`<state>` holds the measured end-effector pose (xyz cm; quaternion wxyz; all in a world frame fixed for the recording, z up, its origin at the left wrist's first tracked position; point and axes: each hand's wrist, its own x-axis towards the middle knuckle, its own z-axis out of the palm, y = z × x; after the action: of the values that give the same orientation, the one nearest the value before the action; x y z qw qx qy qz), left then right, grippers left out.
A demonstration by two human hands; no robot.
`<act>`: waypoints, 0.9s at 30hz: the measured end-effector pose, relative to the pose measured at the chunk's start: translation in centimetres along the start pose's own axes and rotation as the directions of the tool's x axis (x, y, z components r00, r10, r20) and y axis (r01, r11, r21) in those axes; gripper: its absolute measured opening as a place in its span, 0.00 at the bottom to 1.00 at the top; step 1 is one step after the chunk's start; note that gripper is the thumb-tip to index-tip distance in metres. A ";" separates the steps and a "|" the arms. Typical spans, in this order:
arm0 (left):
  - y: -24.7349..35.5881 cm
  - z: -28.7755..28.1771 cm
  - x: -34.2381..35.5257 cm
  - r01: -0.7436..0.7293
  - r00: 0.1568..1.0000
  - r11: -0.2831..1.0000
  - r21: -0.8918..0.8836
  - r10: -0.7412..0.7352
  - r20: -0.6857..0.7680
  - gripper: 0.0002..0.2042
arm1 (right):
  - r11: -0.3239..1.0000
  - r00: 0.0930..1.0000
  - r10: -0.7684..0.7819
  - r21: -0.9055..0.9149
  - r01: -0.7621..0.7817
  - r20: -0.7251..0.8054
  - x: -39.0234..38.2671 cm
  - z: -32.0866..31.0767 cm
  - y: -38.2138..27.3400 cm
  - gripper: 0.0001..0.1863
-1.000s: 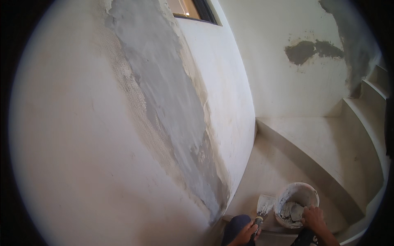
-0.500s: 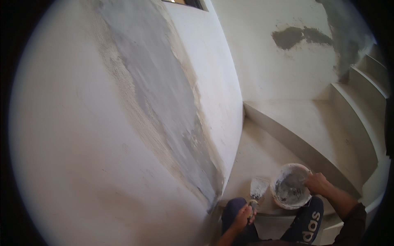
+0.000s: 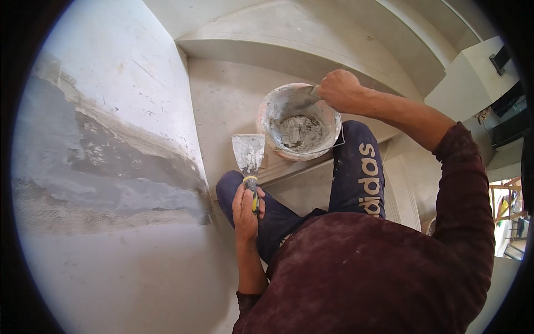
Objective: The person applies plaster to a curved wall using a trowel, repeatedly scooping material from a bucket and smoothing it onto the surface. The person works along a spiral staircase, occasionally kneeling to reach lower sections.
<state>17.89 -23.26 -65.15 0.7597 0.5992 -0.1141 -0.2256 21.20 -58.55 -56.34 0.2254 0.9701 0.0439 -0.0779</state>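
Observation:
My left hand is closed round the handle of a putty knife, held upright above my left knee. Its wide blade is smeared with grey-white plaster and points away from me, left of the bucket. A whitish, stained bucket stands just beyond my knees, with a lump of wet grey plaster at its bottom. At the bucket's far right rim my right hand is closed in a fist. What it grips is mostly hidden; a grey, plaster-coated shape shows beside it against the inner wall.
On the left, a white wall carries a band of smoothed grey plaster with rough edges. Curved stair steps rise beyond the bucket and to the right. A wire bail hangs at the bucket's near right side.
My view has tipped downward, so the bucket and my legs sit higher in it. My left hand keeps the putty knife; my right hand remains at the bucket's right rim.

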 end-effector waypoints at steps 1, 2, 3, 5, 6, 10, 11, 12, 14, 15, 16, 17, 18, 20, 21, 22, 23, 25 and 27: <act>-0.8 0.2 0.0 0.002 0.999 1.000 -0.017 -0.003 -0.034 0.13 | 1.000 0.999 -0.029 -0.008 0.029 0.024 0.3 0.1 -1.1 0.07; -1.7 0.6 0.2 0.004 0.998 0.999 -0.034 -0.007 -0.068 0.13 | 0.998 0.997 -0.058 -0.016 0.059 0.048 0.5 0.3 -2.0 0.07; -2.7 1.0 0.3 0.000 0.995 0.999 -0.052 -0.005 -0.104 0.13 | 0.995 0.994 -0.095 -0.004 0.095 0.061 0.6 0.4 -2.7 0.07; -4.6 1.2 1.7 -0.022 0.995 0.996 -0.084 0.014 -0.095 0.13 | 0.992 0.988 -0.128 0.019 0.127 0.087 1.0 0.0 -3.4 0.07; -5.3 1.5 2.2 -0.035 0.995 0.995 -0.091 0.026 -0.095 0.13 | 0.991 0.987 -0.136 0.014 0.135 0.081 1.1 0.5 -3.6 0.07; -7.1 3.4 4.7 -0.145 0.983 0.984 -0.102 0.132 -0.127 0.17 | 0.985 0.982 -0.171 0.037 0.169 0.083 1.2 1.2 -3.8 0.07; -6.9 3.5 4.7 -0.085 0.986 0.995 0.061 0.093 -0.137 0.19 | 0.983 0.979 -0.181 0.053 0.177 0.091 1.2 1.1 -3.8 0.07; -7.0 3.5 5.1 -0.094 0.983 0.990 0.104 0.109 -0.146 0.19 | 0.981 0.977 -0.186 0.067 0.179 0.103 1.2 1.1 -3.8 0.07; -7.5 3.3 5.8 -0.111 0.977 0.975 0.191 0.143 -0.161 0.19 | 0.978 0.973 -0.196 0.096 0.184 0.126 1.4 1.1 -3.6 0.07; -7.5 3.3 6.1 -0.125 0.975 0.980 0.157 0.151 -0.164 0.19 | 0.977 0.974 -0.192 0.117 0.178 0.121 1.5 1.0 -3.4 0.06; -7.5 3.3 6.3 -0.139 0.973 0.983 0.123 0.159 -0.168 0.19 | 0.975 0.975 -0.188 0.138 0.172 0.115 1.7 0.7 -3.2 0.05; -7.4 3.2 6.6 -0.154 0.971 0.984 0.089 0.167 -0.173 0.19 | 0.973 0.977 -0.185 0.158 0.167 0.108 1.9 0.4 -3.0 0.04; -7.5 3.1 6.4 -0.138 0.976 0.985 0.105 0.153 -0.156 0.19 | 0.969 0.973 -0.194 0.182 0.170 0.124 1.9 0.6 -3.0 0.05; -7.7 3.1 5.9 -0.109 0.984 0.984 0.138 0.126 -0.124 0.18 | 0.958 0.965 -0.213 0.228 0.175 0.152 2.0 0.8 -3.0 0.06; -7.5 3.0 5.9 -0.115 0.984 0.984 0.134 0.131 -0.118 0.19 | 0.953 0.960 -0.234 0.233 0.195 0.156 2.1 0.4 -3.0 0.07; -7.4 3.0 5.9 -0.121 0.984 0.984 0.131 0.135 -0.112 0.19 | 0.947 0.953 -0.255 0.238 0.214 0.161 2.3 -0.1 -3.0 0.08; -7.3 2.9 5.9 -0.126 0.985 0.984 0.128 0.140 -0.105 0.19 | 0.942 0.947 -0.276 0.244 0.232 0.165 2.6 -0.5 -3.1 0.09; -7.3 3.1 5.8 -0.120 0.987 0.983 0.141 0.133 -0.091 0.19 | 0.930 0.941 -0.272 0.306 0.203 0.203 2.9 -0.1 -2.9 0.09; -7.2 3.2 5.8 -0.112 0.989 0.982 0.150 0.124 -0.074 0.20 | 0.910 0.921 -0.267 0.389 0.144 0.283 3.3 -0.3 -2.7 0.11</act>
<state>20.02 -30.06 -71.81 0.7300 0.6541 -0.1338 -0.1461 24.17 -55.88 -57.81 0.0380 0.9577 0.0936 -0.2696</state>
